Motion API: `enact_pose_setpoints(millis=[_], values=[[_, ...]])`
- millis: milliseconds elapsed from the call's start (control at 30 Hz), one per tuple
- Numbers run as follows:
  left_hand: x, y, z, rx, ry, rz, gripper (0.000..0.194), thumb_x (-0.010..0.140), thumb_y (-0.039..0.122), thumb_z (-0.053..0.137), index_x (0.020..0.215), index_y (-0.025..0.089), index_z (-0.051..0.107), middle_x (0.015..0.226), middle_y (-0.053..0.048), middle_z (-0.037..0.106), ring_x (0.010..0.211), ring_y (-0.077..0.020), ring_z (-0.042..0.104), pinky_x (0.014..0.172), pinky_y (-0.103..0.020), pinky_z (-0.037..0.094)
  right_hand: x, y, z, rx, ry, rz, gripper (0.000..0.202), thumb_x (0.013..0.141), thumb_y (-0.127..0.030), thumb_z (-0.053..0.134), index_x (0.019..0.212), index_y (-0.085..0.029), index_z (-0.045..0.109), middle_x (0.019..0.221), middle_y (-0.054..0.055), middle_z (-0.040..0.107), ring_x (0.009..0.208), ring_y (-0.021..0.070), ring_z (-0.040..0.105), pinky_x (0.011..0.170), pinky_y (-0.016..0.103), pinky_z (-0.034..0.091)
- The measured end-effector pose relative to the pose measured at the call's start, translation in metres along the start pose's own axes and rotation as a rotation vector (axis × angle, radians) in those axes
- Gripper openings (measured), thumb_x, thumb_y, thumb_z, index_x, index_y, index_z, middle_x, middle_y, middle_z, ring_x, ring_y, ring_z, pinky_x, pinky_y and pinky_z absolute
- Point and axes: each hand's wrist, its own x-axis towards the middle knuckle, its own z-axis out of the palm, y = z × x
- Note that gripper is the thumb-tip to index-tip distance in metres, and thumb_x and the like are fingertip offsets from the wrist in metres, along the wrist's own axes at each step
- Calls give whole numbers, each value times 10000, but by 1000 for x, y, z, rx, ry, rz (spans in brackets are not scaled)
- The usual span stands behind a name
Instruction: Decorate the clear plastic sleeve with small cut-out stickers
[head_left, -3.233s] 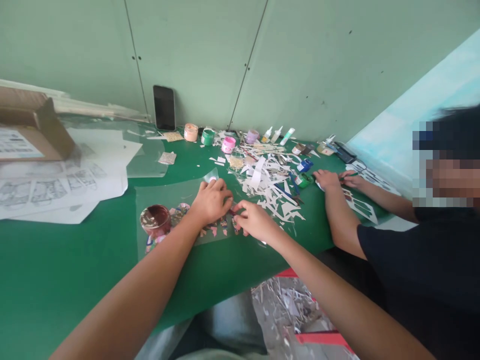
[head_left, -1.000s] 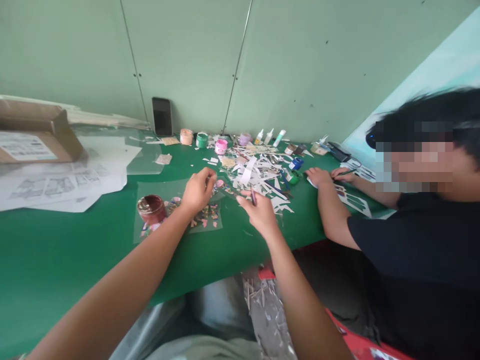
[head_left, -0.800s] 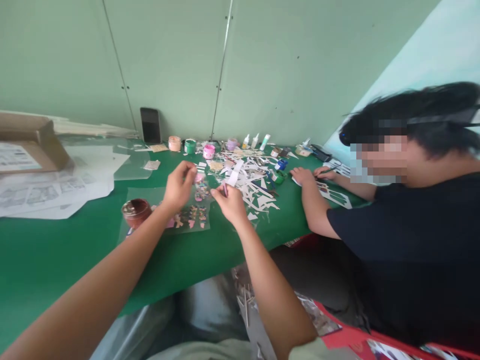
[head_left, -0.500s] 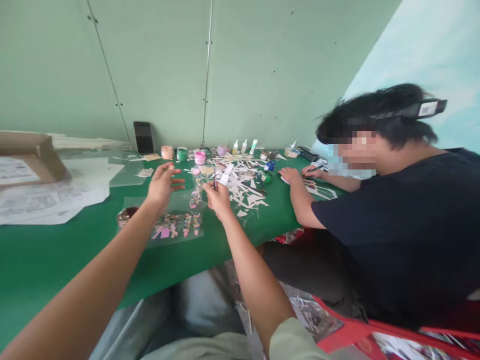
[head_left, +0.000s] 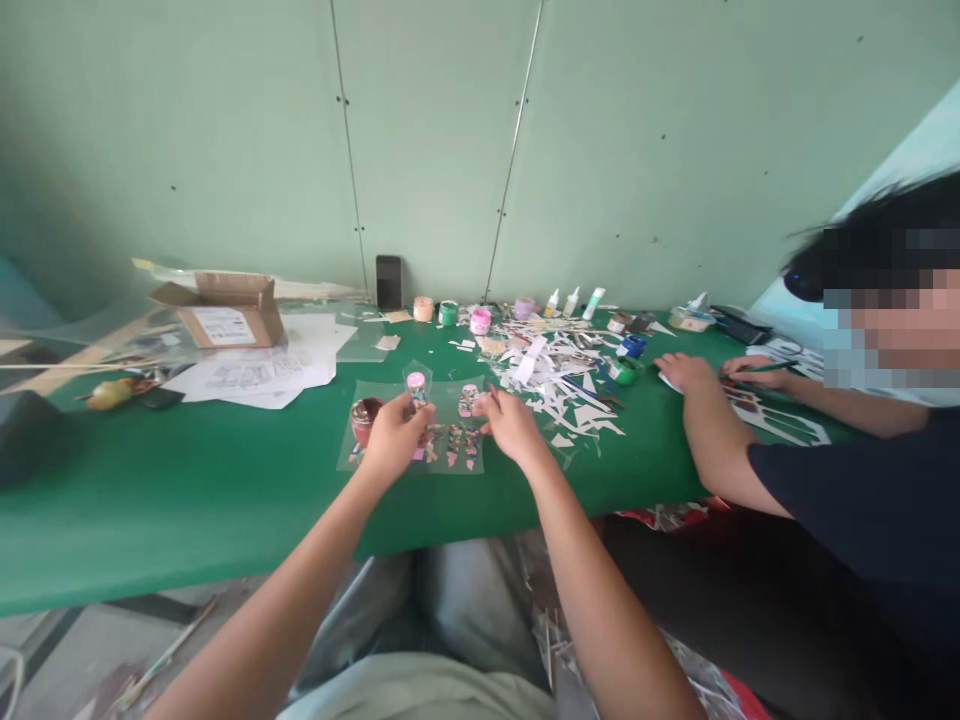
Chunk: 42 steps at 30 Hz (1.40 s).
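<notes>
Between the thumb and fingers of my left hand (head_left: 396, 437) is a small painted piece (head_left: 417, 384) on clear film, with pink at its top. My right hand (head_left: 514, 425) is closed around a thin dark paintbrush (head_left: 493, 391); its tip is too small to make out. Under both hands lies a clear plastic sheet (head_left: 472, 465) bearing several patterned cutouts (head_left: 453, 446) in pink and mixed colours. One more such piece (head_left: 469, 399) lies just left of my right hand. A brown paint jar (head_left: 364, 424) stands open on the sheet beside my left hand, which partly covers the cutouts.
Paint pots, including a pink one (head_left: 480, 320), line the back near glue bottles (head_left: 572, 301). White paper scraps (head_left: 555, 385) cover the table's right middle. Left are a cardboard box (head_left: 232, 325), printed sheets (head_left: 300, 372) and a phone (head_left: 389, 283). A co-worker's hand (head_left: 686, 371) rests at right.
The view has swung left. My left hand, spread and raised above the sheet before, has come down and now grips the small painted piece. My right hand keeps hold of the paintbrush.
</notes>
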Motion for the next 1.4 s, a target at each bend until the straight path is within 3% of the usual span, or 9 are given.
enact_pose_setpoints(millis=[100, 200, 300, 400, 567, 667, 867, 1100, 1400], values=[[9, -8, -19, 14, 29, -11, 254, 721, 287, 809, 667, 157, 598, 543, 52, 572, 473, -99, 513, 478, -216, 397, 3, -9, 11, -123, -71, -49, 240, 976, -309, 584, 802, -189, 696, 836, 80, 778, 708, 203, 719, 702, 266, 501], [28, -5, -28, -3, 68, -25, 230, 876, 273, 718, 734, 145, 591, 623, 58, 582, 501, -75, 511, 504, -208, 436, 12, -20, 22, -205, -110, -102, 241, 988, -292, 563, 839, -200, 728, 866, 60, 793, 845, 217, 743, 742, 244, 497], [38, 3, -19, -27, 40, -56, 188, 951, 275, 644, 831, 137, 600, 701, 43, 615, 514, -68, 535, 483, -198, 447, 17, -24, 23, -276, -33, -143, 272, 1040, -299, 457, 1012, -204, 711, 924, 57, 794, 876, 198, 739, 758, 231, 479], [35, 6, 5, -59, -97, -110, 163, 968, 285, 624, 904, 136, 612, 697, 42, 630, 482, -72, 548, 449, -198, 451, 13, -18, 15, -362, 86, -151, 317, 1062, -296, 367, 1127, -195, 661, 953, 76, 781, 874, 204, 729, 735, 238, 452], [24, 0, 31, -142, -245, -160, 231, 1008, 356, 559, 982, 137, 627, 636, 62, 580, 429, -62, 493, 420, -194, 432, 4, -13, 13, -518, 159, -154, 308, 1040, -312, 405, 1013, -185, 685, 880, 94, 764, 859, 229, 717, 669, 247, 395], [21, -4, 27, -177, -253, -167, 303, 1024, 410, 519, 958, 135, 627, 620, 65, 553, 429, -60, 475, 425, -195, 432, 2, -18, 20, -577, 118, -192, 267, 1019, -304, 471, 954, -190, 704, 898, 88, 774, 852, 215, 718, 657, 241, 384], [22, -12, 19, -202, -283, -185, 289, 998, 406, 570, 962, 128, 643, 736, 24, 621, 533, -76, 551, 499, -217, 494, -4, -26, 24, -637, 37, -252, 209, 1005, -271, 518, 1023, -211, 717, 1000, 68, 795, 922, 200, 726, 690, 234, 408], [28, -20, 18, -203, -256, -197, 269, 986, 386, 593, 1059, 132, 645, 874, -16, 662, 644, -102, 609, 561, -243, 536, -4, -27, 23, -700, 7, -245, 283, 1050, -277, 433, 1120, -201, 696, 1043, 91, 788, 938, 205, 729, 708, 238, 421], [26, -15, 19, -174, -253, -177, 241, 986, 365, 601, 998, 129, 648, 784, 13, 639, 565, -80, 567, 510, -215, 500, 0, -26, 26, -729, 0, -211, 296, 1054, -264, 408, 1188, -213, 667, 1118, 91, 767, 972, 209, 719, 757, 247, 458]])
